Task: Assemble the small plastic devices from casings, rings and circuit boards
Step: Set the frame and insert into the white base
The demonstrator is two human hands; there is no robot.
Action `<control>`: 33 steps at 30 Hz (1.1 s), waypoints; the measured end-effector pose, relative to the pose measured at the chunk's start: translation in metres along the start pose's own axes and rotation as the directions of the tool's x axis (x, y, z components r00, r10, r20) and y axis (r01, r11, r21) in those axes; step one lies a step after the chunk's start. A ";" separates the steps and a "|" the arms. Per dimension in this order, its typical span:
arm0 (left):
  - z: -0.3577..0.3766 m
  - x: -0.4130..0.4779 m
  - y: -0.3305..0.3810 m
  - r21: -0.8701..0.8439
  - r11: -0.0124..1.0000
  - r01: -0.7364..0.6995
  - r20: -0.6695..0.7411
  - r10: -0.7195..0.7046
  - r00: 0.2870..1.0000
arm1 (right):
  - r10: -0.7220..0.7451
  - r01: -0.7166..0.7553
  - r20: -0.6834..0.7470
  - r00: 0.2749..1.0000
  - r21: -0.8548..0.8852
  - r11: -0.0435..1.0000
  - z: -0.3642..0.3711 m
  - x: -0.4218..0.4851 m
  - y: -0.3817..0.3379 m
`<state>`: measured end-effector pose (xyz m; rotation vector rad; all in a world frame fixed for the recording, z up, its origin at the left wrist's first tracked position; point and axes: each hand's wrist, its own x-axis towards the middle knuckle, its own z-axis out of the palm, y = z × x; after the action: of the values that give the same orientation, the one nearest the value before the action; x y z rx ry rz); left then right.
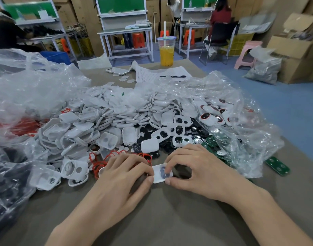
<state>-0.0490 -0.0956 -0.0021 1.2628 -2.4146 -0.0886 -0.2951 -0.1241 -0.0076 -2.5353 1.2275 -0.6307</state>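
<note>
head view: your left hand (pixel 123 173) and right hand (pixel 196 167) both pinched one white casing (pixel 160 174) between thumbs and fingertips, low over the table (pixel 161 219), just in front of the parts heap. a dark part sat in the casing's open face; board or disc, could not tell.

judgement: this unit was mid-assembly, not yet closed. loose red rings (pixel 99 165) lay just left of the grip. a large heap of white casings (pixel 92 121) waited behind, so most of the job looked to be ahead. green circuit boards (pixel 277 166) lay right of your right hand.

containers: right clear bag (pixel 240 107) held units with red rings and dark windows fitted, seemingly finished, a modest count. left clear bag (pixel 28 86) held more red rings underneath. dark bag (pixel 8 174), lower left: contents not readable.
</note>
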 end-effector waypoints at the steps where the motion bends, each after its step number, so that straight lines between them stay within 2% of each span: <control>1: 0.001 0.000 0.001 0.007 1.000 -0.001 -0.002 0.001 1.000 | 0.001 -0.001 0.001 1.000 0.000 1.000 0.000 0.000 0.000; 17: 0.004 0.003 -0.006 -0.023 1.000 -0.013 0.002 0.013 1.000 | -0.005 0.006 0.007 1.000 -0.073 0.997 -0.001 0.002 -0.006; 21: 0.002 0.000 -0.007 -0.052 0.999 0.002 0.015 -0.002 1.000 | 0.039 -0.039 -0.051 0.998 0.007 0.999 -0.005 0.005 -0.011; 24: 0.000 0.000 -0.010 -0.075 0.996 0.044 -0.035 -0.047 0.998 | 0.094 -0.080 -0.185 0.978 0.082 0.993 -0.009 0.014 -0.015; 27: -0.004 0.001 -0.019 -0.044 0.991 0.127 -0.070 -0.130 0.989 | 0.127 -0.115 -0.260 0.957 0.062 0.991 -0.011 0.032 -0.020; 33: 0.001 0.001 -0.039 -0.032 0.962 0.271 -0.109 -0.273 0.956 | 0.159 -0.186 -0.203 0.966 -0.118 0.976 0.000 0.081 -0.020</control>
<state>-0.0194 -0.1196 -0.0121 1.5435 -2.1291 -0.1131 -0.2370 -0.1761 0.0218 -2.4833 1.5896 -0.7907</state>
